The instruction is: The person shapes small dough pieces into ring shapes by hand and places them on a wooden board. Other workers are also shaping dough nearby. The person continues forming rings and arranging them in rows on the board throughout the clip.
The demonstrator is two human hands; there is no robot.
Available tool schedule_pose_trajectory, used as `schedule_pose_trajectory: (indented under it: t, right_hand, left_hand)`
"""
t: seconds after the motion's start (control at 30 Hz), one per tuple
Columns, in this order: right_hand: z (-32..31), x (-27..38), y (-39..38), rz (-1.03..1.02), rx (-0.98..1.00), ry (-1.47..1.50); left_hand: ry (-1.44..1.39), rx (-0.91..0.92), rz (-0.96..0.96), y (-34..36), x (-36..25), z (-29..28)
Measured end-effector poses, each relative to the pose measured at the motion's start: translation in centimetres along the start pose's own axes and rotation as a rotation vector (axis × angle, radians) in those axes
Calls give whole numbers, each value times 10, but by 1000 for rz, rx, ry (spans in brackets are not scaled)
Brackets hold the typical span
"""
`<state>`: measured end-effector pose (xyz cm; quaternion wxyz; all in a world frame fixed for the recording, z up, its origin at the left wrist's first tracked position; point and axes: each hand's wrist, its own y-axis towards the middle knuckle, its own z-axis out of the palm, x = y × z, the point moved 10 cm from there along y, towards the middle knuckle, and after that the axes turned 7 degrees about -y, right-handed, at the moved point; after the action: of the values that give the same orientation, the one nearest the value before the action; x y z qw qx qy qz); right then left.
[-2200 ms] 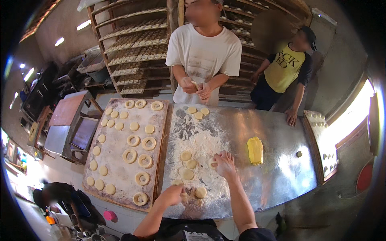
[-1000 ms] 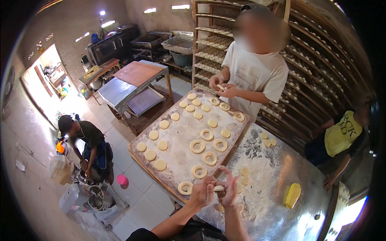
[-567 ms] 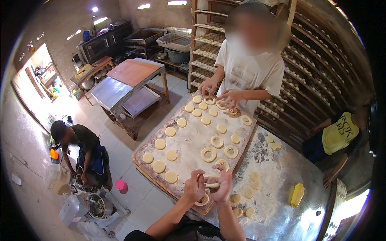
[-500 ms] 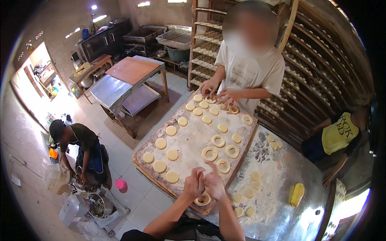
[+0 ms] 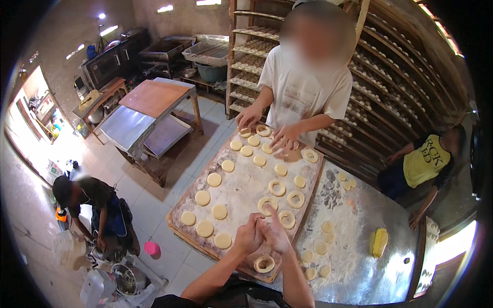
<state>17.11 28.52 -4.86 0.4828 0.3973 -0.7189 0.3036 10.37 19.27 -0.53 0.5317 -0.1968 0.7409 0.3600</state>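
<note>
My left hand (image 5: 248,237) is closed, its fingertips meeting those of my right hand (image 5: 276,235) above the near end of a floured board (image 5: 241,191). The right hand's fingers are bent in, with one finger pointing up and away. Whatever lies between them is hidden. Just below the hands sits a dough ring (image 5: 264,264) with a hollow middle. More dough rings (image 5: 295,199) lie at the board's right side, and several flat dough rounds (image 5: 204,229) lie along its left. Across the board, a co-worker's hands (image 5: 284,139) are over other dough pieces.
A metal table (image 5: 354,277) at right carries loose flour, pale dough rounds (image 5: 321,248) and a yellow packet (image 5: 379,242). Tall racks (image 5: 405,77) of dough stand behind. One person (image 5: 95,205) bends over containers at left; another (image 5: 429,159) leans on the table's right. A pink bucket (image 5: 151,248) is on the floor.
My hands have come closer together, the left one more against the right. The co-worker's hands have moved apart over the far dough pieces. The whole view has shifted slightly.
</note>
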Motion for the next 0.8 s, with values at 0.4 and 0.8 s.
schedule_pose_trajectory:
  t: [0.4,0.8]
  right_hand:
    - [-40,30,15,208,-356,-910]
    - [-124,-71,-131,386,-457,-386]
  left_hand:
    - [722,132,-294,41,64,-28]
    - [503,185,12,9,1,8]
